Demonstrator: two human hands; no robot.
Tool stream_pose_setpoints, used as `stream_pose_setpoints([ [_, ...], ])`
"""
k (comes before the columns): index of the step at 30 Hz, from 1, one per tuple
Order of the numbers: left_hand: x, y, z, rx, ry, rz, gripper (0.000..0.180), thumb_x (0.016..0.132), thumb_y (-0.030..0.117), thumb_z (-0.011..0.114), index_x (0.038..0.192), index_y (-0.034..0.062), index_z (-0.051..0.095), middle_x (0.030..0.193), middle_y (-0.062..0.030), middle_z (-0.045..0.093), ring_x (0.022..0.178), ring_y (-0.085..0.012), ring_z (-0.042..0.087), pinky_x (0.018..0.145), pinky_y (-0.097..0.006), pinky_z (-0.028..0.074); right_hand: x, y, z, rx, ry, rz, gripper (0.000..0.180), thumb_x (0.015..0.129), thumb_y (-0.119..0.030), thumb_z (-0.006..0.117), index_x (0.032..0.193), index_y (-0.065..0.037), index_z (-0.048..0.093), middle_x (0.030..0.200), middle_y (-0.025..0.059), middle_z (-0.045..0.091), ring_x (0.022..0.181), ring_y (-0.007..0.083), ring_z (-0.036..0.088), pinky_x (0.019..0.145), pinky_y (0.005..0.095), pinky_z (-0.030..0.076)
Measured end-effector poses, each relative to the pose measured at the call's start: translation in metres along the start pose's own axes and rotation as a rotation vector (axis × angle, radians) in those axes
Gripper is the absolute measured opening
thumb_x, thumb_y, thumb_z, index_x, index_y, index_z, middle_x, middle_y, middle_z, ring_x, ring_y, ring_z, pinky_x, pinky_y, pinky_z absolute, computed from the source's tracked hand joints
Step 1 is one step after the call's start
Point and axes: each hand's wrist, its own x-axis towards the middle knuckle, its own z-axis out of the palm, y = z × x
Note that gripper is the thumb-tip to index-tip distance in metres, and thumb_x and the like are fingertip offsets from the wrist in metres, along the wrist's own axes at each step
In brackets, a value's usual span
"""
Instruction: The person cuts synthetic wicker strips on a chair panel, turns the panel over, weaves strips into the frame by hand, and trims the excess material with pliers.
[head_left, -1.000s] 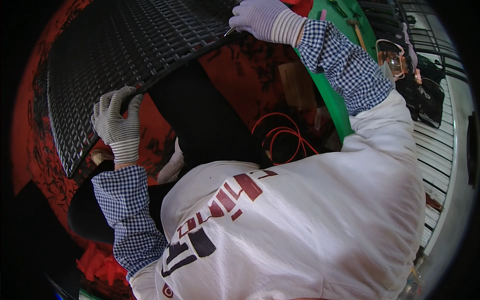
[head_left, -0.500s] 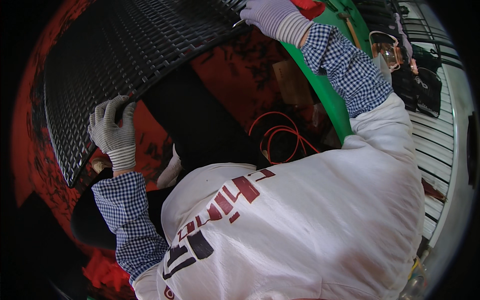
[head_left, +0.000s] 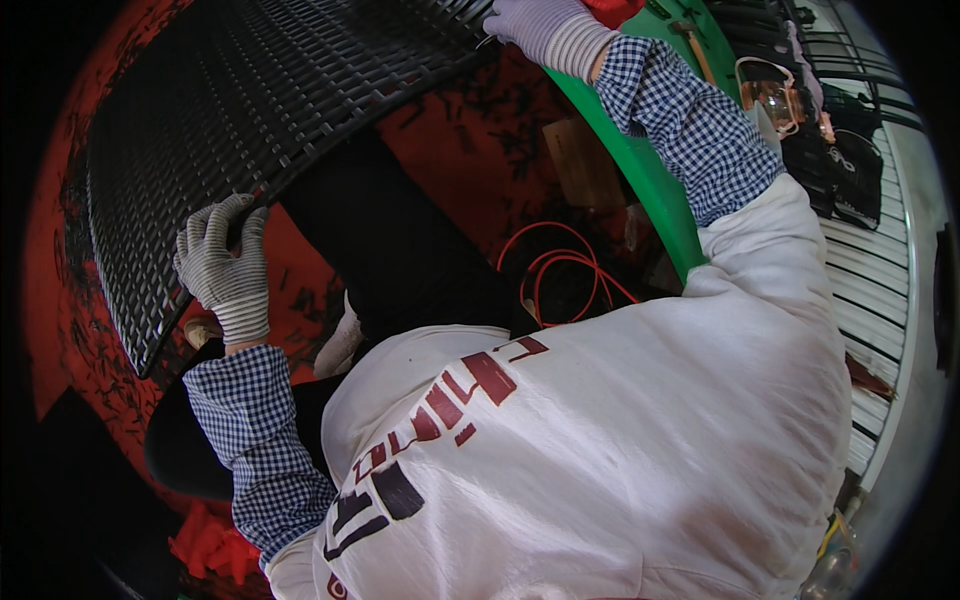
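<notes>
A large black woven wicker panel (head_left: 250, 110) fills the upper left, its near edge slanting up to the right. My left hand (head_left: 225, 262), in a grey striped knit glove, is closed over that edge near the panel's lower corner. At the top, my right hand (head_left: 552, 32), in a pale lilac glove with a striped cuff, is at the panel's far right end. A thin metal tip (head_left: 486, 42) pokes out below its fingers. The hand is closed around this slim tool, whose kind I cannot make out. The fingertips partly run off the frame.
A green table (head_left: 655, 195) curves along my right, bearing a wooden-handled hammer (head_left: 695, 50) and red cloth (head_left: 612, 10). Below lie a cardboard box (head_left: 583, 165) and a looped orange hose (head_left: 545, 262). Dark scraps litter the red floor (head_left: 300, 285). A white slatted rack (head_left: 865, 300) stands far right.
My right hand has shifted slightly, with its forearm tilting a little up and left. My left hand keeps its hold on the panel edge, almost unmoved.
</notes>
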Motion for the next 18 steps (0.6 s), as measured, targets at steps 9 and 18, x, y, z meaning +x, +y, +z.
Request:
stream_pose_setpoints([
  [9, -0.001, 0.000, 0.001, -0.016, 0.015, 0.010, 0.020, 0.079, 0.026, 0.084, 0.096, 0.0191, 0.077, 0.097, 0.0035, 0.071, 0.094, -0.0189, 0.064, 0.091, -0.038, 0.051, -0.006, 0.014, -0.012, 0.064, 0.057, -0.118, 0.011, 0.088, -0.016, 0.059, 0.089, -0.015, 0.069, 0.093, 0.0026, 0.067, 0.092, 0.0233, 0.066, 0.075, 0.0378, 0.055],
  [18, 0.000, -0.001, -0.001, -0.029, -0.027, -0.015, 0.020, 0.080, 0.025, 0.083, 0.097, 0.0167, 0.077, 0.097, 0.0002, 0.070, 0.093, -0.0206, 0.064, 0.087, -0.039, 0.052, -0.002, -0.010, -0.035, 0.241, 0.292, 0.016, 0.008, 0.088, -0.020, 0.064, 0.088, -0.012, 0.067, 0.086, 0.0060, 0.065, 0.082, 0.0260, 0.066, 0.071, 0.0394, 0.053],
])
